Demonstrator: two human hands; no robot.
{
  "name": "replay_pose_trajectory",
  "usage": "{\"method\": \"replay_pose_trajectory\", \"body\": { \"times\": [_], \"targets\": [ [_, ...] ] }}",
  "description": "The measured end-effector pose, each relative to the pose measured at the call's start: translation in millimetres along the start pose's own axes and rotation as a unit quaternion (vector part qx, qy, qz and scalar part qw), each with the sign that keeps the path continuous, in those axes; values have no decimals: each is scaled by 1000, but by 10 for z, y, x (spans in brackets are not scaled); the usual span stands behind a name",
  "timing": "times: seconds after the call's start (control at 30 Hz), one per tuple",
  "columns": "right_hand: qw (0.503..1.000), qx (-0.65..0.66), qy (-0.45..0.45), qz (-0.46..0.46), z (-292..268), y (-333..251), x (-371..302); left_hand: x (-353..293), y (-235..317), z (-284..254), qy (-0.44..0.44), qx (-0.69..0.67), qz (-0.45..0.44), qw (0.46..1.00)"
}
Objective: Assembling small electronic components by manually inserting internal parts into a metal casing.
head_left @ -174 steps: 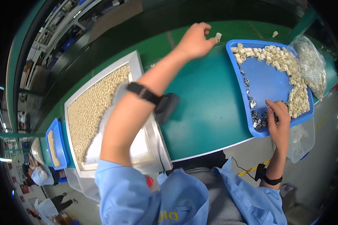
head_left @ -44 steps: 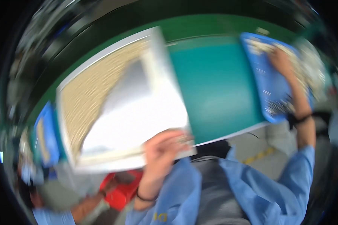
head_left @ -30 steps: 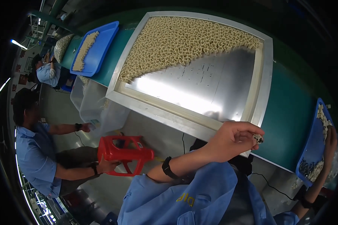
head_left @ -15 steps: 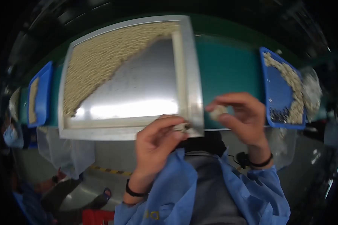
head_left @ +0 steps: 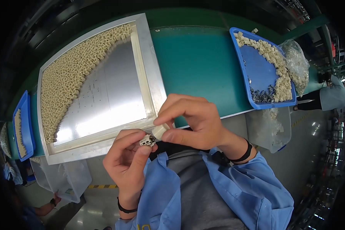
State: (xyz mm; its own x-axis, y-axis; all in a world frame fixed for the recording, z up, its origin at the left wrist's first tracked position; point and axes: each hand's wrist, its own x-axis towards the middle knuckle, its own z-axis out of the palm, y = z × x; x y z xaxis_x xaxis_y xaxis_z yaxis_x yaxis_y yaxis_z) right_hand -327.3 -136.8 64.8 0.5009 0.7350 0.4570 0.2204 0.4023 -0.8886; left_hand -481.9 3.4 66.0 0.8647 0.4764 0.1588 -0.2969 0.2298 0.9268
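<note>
My left hand pinches a small white plastic connector piece with dark slots and metal bits at its right end. In my right hand, a smooth cream plastic cap sits between thumb and fingers. The cap is right up against the metal end of the connector piece; whether they touch or overlap I cannot tell. Both hands are in front of the near right corner of a metal-framed tray. Rows of cream caps fill its far and left part, and bare shiny metal shows in the rest.
On the green bench at right stands a blue tray with loose cream caps and dark metal parts. A clear bag of caps leans beside it. Another blue tray is at far left. Translucent bins sit below the bench. Other people are at both sides.
My right hand has come left with the cream cap, up to the connector piece in my left hand. The view has turned, so the trays appear farther left.
</note>
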Motion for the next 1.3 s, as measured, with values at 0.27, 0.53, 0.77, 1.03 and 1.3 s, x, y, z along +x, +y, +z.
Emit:
{"method": "replay_pose_trajectory", "body": {
  "times": [0.27, 0.53, 0.77, 1.03, 1.3],
  "targets": [
    [976, -175, -41, -119, -133, -205, 76, 86, -3, -9, -34, -40, -18, 998],
    [959, -238, -77, -130, -129, -310, 160, 103, 51, 38, -22, -78, -82, 993],
    [934, -314, -52, -161, -7, -352, 183, 195, 42, 29, -46, -74, -25, 996],
    [897, -389, -76, -197, 151, -254, 215, 169, -28, -94, -22, -94, -29, 995],
    [845, -471, -103, -230, 414, -84, 399, 117, -140, -188, 18, -51, -15, 998]
  ]
}}
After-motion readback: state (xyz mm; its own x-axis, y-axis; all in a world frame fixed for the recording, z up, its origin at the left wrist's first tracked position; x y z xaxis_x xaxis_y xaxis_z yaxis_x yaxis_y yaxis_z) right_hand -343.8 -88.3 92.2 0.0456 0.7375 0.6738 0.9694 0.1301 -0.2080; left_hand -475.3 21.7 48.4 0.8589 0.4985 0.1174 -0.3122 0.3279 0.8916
